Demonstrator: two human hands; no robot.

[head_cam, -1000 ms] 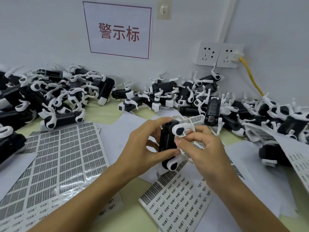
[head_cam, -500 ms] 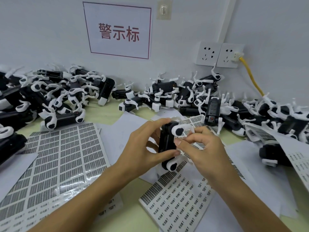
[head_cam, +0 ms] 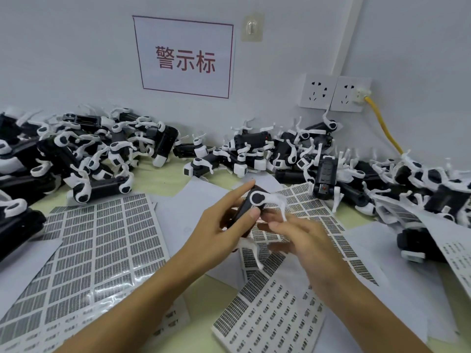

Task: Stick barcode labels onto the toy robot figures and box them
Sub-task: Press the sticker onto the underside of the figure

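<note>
A black toy robot figure (head_cam: 246, 208) with white legs is held tilted above the table, one round white joint facing up and thin white legs sticking out right and downward. Under it lie sheets of small barcode labels (head_cam: 277, 319), a large one (head_cam: 96, 250) to the left with many labels left. More black-and-white figures are heaped along the wall, one pile (head_cam: 76, 159) left, another (head_cam: 318, 154) right.

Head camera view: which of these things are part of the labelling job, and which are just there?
In use:
- toy robot figure, gripped by the left hand
- right hand
- barcode label sheets
- piled toy robots

Just there:
- wall sign
- sockets
- yellow cable
</note>
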